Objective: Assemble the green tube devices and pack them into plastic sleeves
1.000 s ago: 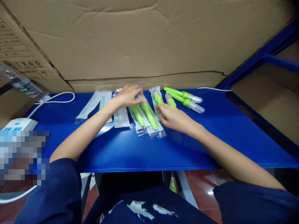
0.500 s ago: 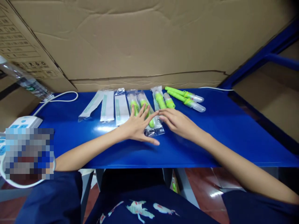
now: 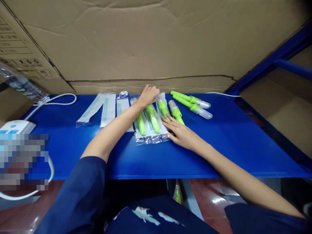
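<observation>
Several green pens lie side by side on the blue table (image 3: pixel 231 136). Two of them, pen (image 3: pixel 141 123) and pen (image 3: pixel 153 117), are sealed in clear bags. My left hand (image 3: pixel 148 94) reaches over them to the far end, fingers curled on the top of the clear bag (image 3: pixel 161 97) around a third pen (image 3: pixel 162 109). My right hand (image 3: pixel 181 133) lies flat with fingers stretched, its tips touching the near ends of that bag and of a fourth green pen (image 3: pixel 175 113). Two unbagged green pens (image 3: pixel 193 104) with clear caps lie farther right.
Three flat white sleeves (image 3: pixel 108 109) lie to the left of the pens. A white power strip (image 3: pixel 14 126) with its cable (image 3: pixel 56 99) and a plastic bottle (image 3: pixel 21 86) sit at the far left. A cardboard wall (image 3: pixel 156 48) stands behind; a blue frame (image 3: pixel 268 61) stands on the right.
My left hand has gone from lying spread at the near end of the bags to the far end, where it is now curled. My right hand has slid slightly forward.
</observation>
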The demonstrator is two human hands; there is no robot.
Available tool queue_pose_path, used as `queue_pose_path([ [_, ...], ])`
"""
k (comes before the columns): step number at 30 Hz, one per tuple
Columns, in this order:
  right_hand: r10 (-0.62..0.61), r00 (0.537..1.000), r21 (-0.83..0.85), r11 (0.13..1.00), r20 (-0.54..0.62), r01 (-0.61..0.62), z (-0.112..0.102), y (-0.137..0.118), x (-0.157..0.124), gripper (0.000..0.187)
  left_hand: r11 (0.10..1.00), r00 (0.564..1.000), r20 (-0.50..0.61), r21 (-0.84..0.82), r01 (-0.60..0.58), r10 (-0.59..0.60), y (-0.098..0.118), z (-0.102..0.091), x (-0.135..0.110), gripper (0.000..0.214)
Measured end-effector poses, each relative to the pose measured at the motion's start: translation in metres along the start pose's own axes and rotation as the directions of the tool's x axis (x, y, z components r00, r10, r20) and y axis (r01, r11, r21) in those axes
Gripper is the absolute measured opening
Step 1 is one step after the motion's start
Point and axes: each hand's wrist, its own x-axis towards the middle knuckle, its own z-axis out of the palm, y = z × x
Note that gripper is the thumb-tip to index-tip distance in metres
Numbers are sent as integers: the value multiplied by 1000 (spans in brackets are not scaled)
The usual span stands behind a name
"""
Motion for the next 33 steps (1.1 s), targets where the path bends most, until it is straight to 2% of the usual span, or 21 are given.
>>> queue_pose_path([
  [5,-18,1000,19,1000,-1,18,-1,1,-1,49,999,998,31,0,-49,49,-5,-7,0,49],
  [10,-81,997,68,994,-3,81,-3,-6,-3,45,983,986,22,-81,167,-165,-33,-7,13,43],
  [13,-47,999,96,994,-26,49,-9,-11,-8,48,968,976,-32,-136,211,-217,-38,-9,9,39],
  [16,-32,998,52,998,-53,34,-17,-18,-16,60,972,959,-212,-176,154,-191,-20,-20,-24,41],
  [18,-59,997,-13,998,-50,59,-18,-21,-22,69,979,960,-240,-171,107,-147,2,-28,-63,47],
  [19,-72,996,-42,997,-49,70,-16,-22,-24,68,983,964,-232,-157,95,-130,15,-29,-86,53],
  [21,-82,995,-73,994,-62,78,-8,-24,-25,57,993,988,-148,-112,34,-51,38,-26,-132,77],
  [23,-92,991,-69,994,-101,86,4,-25,-24,45,997,998,-61,-75,-10,5,55,-13,-169,98],
  [24,-97,987,-59,994,-130,90,11,-25,-23,42,998,999,-27,-61,-28,26,61,-6,-181,99],
  [26,-101,976,-32,995,-194,97,22,-25,-20,37,999,999,5,-19,-32,32,68,10,-195,80],
  [28,-108,965,-1,994,-239,111,29,-24,-16,36,998,999,-3,43,-41,41,71,20,-197,64],
  [33,-144,949,29,987,-282,158,20,-19,-3,41,973,985,-102,201,-117,140,74,19,-193,48],
])
